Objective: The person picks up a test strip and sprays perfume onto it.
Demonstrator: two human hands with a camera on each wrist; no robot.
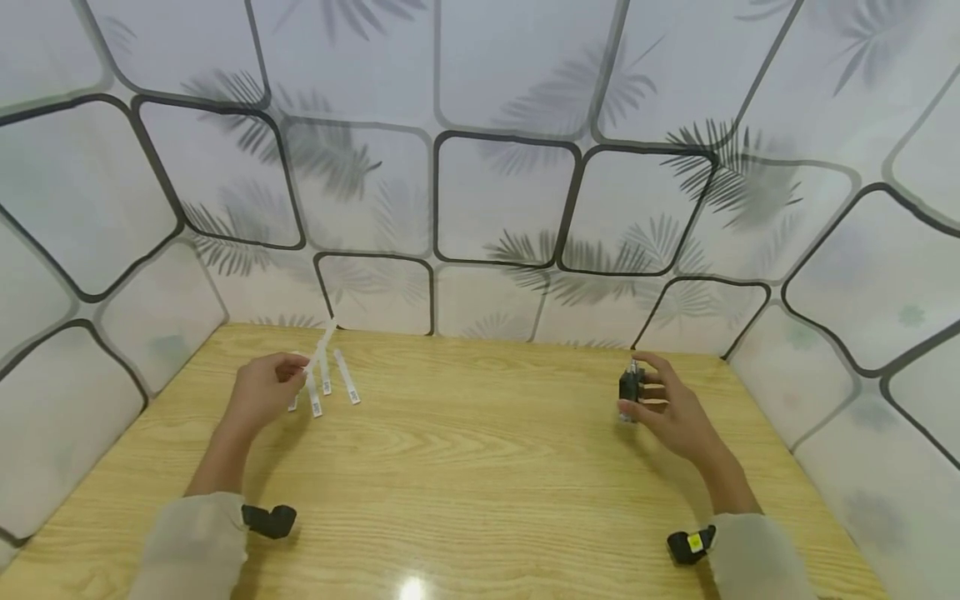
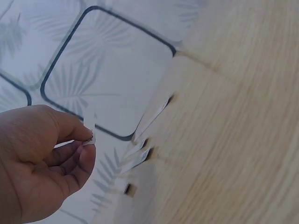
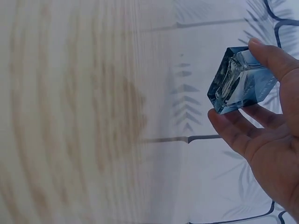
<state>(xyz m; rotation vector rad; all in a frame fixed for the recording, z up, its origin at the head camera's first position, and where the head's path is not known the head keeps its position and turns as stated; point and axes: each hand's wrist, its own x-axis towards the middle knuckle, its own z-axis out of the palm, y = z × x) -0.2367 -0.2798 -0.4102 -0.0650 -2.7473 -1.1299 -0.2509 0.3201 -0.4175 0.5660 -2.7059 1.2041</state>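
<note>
My left hand (image 1: 262, 390) pinches a narrow white paper test strip (image 1: 322, 346) by its lower end, between thumb and index finger. The strip slants up and away from the fingertips; the left wrist view shows small dark print at the pinched end. Several more white strips (image 1: 347, 379) lie on the table just beyond and beside this hand, with dark printing on their near ends. Far to the right, my right hand (image 1: 675, 412) grips a small glass perfume bottle (image 3: 238, 84) between thumb and fingers. Its thick faceted base looks bluish in the right wrist view.
Both hands are over a light wood-grain table (image 1: 450, 467). Patterned wall panels (image 1: 495, 200) with leaf prints and dark outlines rise along its back and sides. Each wrist wears a small black camera (image 1: 272, 521) over a pale sleeve.
</note>
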